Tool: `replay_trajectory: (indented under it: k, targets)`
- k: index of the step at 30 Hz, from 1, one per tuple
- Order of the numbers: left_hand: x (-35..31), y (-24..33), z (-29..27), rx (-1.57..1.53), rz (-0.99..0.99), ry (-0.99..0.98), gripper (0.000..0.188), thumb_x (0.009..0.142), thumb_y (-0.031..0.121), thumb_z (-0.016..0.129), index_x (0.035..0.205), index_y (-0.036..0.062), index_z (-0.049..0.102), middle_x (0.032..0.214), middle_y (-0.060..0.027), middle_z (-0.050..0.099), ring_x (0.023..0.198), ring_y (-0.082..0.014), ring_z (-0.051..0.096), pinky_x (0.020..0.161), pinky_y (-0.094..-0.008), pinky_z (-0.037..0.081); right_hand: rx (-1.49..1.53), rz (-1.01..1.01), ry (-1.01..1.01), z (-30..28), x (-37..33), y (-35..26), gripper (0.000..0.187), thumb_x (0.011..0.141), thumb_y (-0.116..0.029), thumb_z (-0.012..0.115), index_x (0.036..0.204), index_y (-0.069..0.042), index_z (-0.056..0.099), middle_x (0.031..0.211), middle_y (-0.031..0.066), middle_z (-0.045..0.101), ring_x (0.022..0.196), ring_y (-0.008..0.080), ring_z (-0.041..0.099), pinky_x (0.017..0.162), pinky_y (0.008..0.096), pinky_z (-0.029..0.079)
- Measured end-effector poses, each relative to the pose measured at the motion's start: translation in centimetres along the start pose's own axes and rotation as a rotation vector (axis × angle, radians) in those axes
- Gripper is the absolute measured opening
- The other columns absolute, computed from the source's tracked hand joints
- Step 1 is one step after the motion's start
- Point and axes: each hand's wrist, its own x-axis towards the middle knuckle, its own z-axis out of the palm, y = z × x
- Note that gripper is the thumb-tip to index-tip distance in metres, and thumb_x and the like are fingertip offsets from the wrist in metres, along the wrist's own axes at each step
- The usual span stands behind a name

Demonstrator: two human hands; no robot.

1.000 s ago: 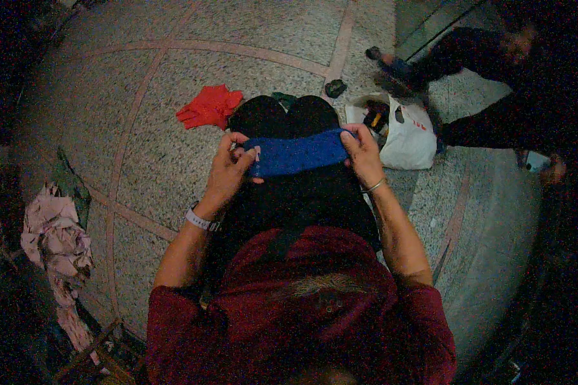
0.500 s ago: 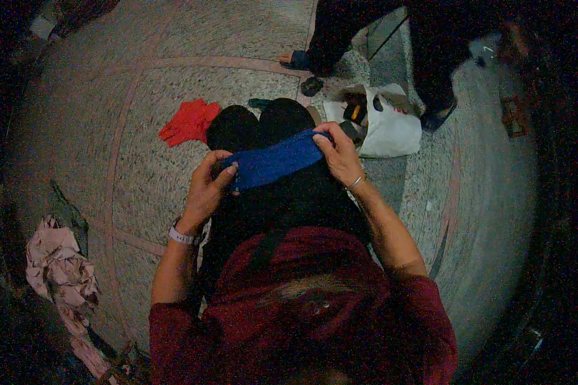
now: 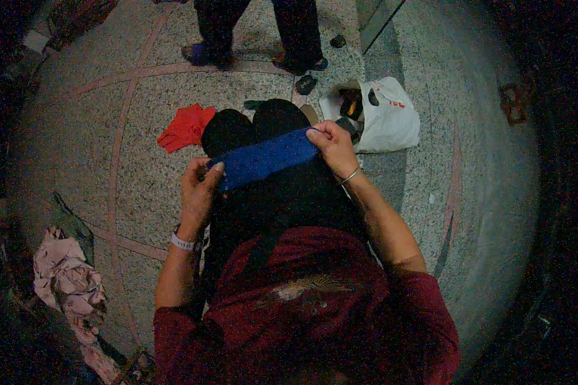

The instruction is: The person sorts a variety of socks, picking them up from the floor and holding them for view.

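Note:
A flat strip of blue cloth (image 3: pixel 263 158) is stretched out above my dark-trousered lap, tilted up toward the right. Its left end is pinched between the thumb and fingers of my left hand (image 3: pixel 198 186). At the other end, my right hand (image 3: pixel 334 146) grips the upper right corner in a pinch. Whether the cloth is folded or in a single layer, I cannot tell. Just beyond my left knee, a crumpled red cloth (image 3: pixel 186 127) lies on the speckled floor.
A white plastic bag (image 3: pixel 392 115) with dark things inside stands beyond my right hand. Small dark lumps (image 3: pixel 306 85) lie near it. Another person's legs (image 3: pixel 257 32) are at the far side. Crumpled pinkish paper (image 3: pixel 70 273) lies at the left.
The other person has stepped from the far right over to the far middle. My hands have shifted slightly left with the blue cloth, which stays stretched between them.

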Motion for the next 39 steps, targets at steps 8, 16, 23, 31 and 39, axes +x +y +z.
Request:
replay_trajectory:
  k: [8, 16, 23, 31, 39]
  targets:
    - [1.4, -3.0, -2.0, 0.409, 0.268, -0.018, 0.033, 0.089, 0.019, 0.064, 0.112, 0.0009, 0.049, 0.105, -0.0129, 0.054, 0.096, -0.0207, 0.055, 0.080, -0.0333, 0.047, -0.070, -0.116, 0.008, 3.2, 2.2, 0.3, 0.017, 0.081, -0.011, 0.069, 0.093, -0.004, 0.060, 0.080, 0.0045, 0.064, 0.074, 0.0138, 0.059, 0.068, 0.0290, 0.049]
    - [1.5, -0.2, -0.8, 0.831, 0.704, -0.157, 0.040, 0.092, 0.019, 0.056, 0.126, 0.0005, 0.048, 0.129, -0.0195, 0.049, 0.122, -0.0327, 0.046, 0.103, -0.0442, 0.034, -0.199, -0.134, 0.030, 6.9, 2.6, 0.4, 0.017, 0.081, -0.015, 0.067, 0.091, -0.004, 0.059, 0.077, 0.0075, 0.061, 0.071, 0.0163, 0.058, 0.065, 0.0304, 0.048]
    - [3.3, 0.0, 5.6, 1.327, 0.788, -0.375, 0.063, 0.094, 0.041, 0.045, 0.138, -0.0032, 0.037, 0.146, -0.0190, 0.035, 0.137, -0.0354, 0.029, 0.112, -0.0544, 0.014, -0.196, -0.161, 0.089, 5.1, 4.7, -0.2, 0.017, 0.080, -0.014, 0.065, 0.092, -0.003, 0.058, 0.078, 0.0090, 0.062, 0.072, 0.0193, 0.060, 0.065, 0.0331, 0.048]
    - [5.9, -4.7, 4.8, 0.958, 0.623, -0.135, 0.055, 0.095, 0.031, 0.047, 0.142, 0.0066, 0.035, 0.149, -0.0127, 0.032, 0.140, -0.0313, 0.023, 0.113, -0.0542, 0.010, -0.226, -0.159, 0.075, 3.8, 6.2, 2.1, 0.017, 0.081, -0.014, 0.065, 0.091, -0.003, 0.057, 0.077, 0.0110, 0.062, 0.072, 0.0217, 0.061, 0.067, 0.0344, 0.048]
    - [8.0, -7.8, 3.4, 0.816, 0.569, -0.235, 0.054, 0.098, 0.036, 0.042, 0.141, 0.0043, 0.036, 0.149, -0.0157, 0.032, 0.140, -0.0312, 0.024, 0.113, -0.0503, 0.012, -0.217, -0.177, 0.067, 4.9, 7.9, 4.1, 0.018, 0.080, -0.016, 0.066, 0.091, -0.004, 0.058, 0.077, 0.0076, 0.060, 0.071, 0.0172, 0.058, 0.064, 0.0316, 0.047]
